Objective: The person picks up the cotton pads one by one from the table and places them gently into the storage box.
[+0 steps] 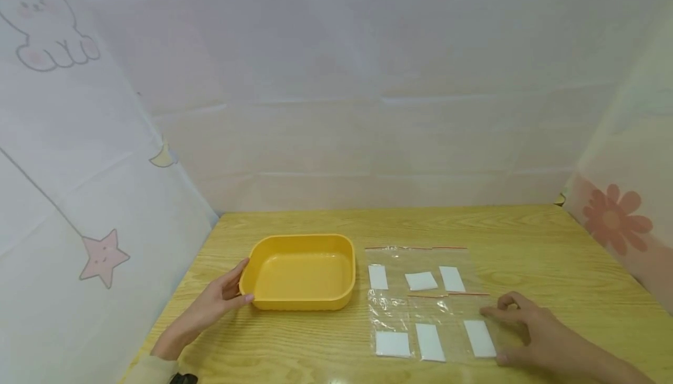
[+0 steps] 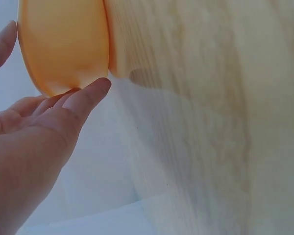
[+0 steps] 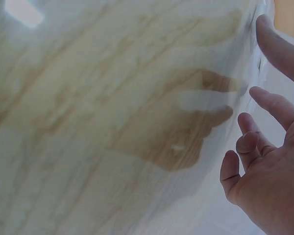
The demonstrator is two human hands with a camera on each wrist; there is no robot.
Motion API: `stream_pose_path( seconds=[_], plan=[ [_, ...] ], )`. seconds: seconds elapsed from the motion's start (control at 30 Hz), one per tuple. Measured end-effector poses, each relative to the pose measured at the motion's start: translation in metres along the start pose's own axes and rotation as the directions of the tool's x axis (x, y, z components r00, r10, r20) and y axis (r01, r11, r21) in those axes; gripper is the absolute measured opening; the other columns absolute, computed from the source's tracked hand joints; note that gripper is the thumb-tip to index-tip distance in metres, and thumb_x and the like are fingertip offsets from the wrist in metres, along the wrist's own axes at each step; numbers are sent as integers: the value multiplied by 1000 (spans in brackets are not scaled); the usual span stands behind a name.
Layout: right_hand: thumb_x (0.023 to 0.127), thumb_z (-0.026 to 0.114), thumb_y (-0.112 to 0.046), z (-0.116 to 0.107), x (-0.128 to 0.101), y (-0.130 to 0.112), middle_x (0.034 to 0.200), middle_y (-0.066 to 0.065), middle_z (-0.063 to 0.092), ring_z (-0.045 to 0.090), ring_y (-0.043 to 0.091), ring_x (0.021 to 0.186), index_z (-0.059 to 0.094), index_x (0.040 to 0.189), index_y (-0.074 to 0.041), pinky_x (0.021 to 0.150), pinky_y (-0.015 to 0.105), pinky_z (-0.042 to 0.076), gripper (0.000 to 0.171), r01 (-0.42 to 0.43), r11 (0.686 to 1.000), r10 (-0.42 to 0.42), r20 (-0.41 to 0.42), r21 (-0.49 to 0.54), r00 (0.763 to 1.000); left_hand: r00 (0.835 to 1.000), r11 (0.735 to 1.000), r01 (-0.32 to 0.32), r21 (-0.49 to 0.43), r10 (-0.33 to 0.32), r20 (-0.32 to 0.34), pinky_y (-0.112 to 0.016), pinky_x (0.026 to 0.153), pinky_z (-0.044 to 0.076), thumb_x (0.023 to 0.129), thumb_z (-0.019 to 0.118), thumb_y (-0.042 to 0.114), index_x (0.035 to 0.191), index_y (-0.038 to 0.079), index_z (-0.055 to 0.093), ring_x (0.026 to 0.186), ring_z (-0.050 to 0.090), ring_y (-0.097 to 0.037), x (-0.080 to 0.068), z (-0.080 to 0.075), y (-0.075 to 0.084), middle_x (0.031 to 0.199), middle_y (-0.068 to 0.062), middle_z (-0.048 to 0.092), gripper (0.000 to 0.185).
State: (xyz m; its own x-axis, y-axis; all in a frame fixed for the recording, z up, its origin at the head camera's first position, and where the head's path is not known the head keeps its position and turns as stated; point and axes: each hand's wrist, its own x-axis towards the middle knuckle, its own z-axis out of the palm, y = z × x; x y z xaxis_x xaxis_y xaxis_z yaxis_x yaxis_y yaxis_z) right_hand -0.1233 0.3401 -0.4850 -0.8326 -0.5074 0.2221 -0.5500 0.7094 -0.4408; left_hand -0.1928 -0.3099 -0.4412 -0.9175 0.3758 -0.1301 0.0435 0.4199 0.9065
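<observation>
My left hand [image 1: 207, 307] lies against the left end of a yellow plastic tub [image 1: 302, 279], thumb toward the front and fingers along its side. In the left wrist view the fingers [image 2: 81, 102] stretch out and touch the tub wall. Right of the tub, several clear zip bags [image 1: 391, 311] with red seal strips and white label patches [image 1: 479, 338] lie flat, overlapping in two rows. My right hand [image 1: 547, 334] is at the right edge of the front row, thumb and fingers spread apart. The right wrist view shows its fingertips close over the tabletop, pinching nothing.
A wood-grain table [image 1: 294, 349] carries everything. Pale cloth walls [image 1: 363, 150] with printed figures enclose its back, left and right sides. The tub holds nothing.
</observation>
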Motion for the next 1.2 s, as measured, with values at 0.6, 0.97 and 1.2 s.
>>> stream_pose_path(
  seconds=[0.6,0.97,1.2],
  plan=[
    [81,93,-37,-1,2,5,117,-1,47,41,3,97,68,144,-16,71,22,39,70,12,1000,-12,-7,-8,1000,993,991,21,-136,-36,-111,-25,112,41,106,66,19,170,9,11,153,26,-39,-6,17,3,173,-18,11,84],
    [77,94,-42,-4,3,0,119,1,47,41,7,98,67,146,-23,73,29,39,76,-45,998,45,9,-40,999,995,986,65,-152,-75,-66,-38,116,42,108,64,19,171,11,8,154,23,-43,-8,14,9,173,-21,9,85],
    [78,94,-38,-2,3,-1,116,2,47,38,5,95,70,142,-17,71,32,32,71,-69,998,69,10,-11,998,995,986,74,-151,-83,-53,-49,119,35,108,64,20,171,10,8,154,18,-45,-8,13,10,172,-22,8,85]
  ],
)
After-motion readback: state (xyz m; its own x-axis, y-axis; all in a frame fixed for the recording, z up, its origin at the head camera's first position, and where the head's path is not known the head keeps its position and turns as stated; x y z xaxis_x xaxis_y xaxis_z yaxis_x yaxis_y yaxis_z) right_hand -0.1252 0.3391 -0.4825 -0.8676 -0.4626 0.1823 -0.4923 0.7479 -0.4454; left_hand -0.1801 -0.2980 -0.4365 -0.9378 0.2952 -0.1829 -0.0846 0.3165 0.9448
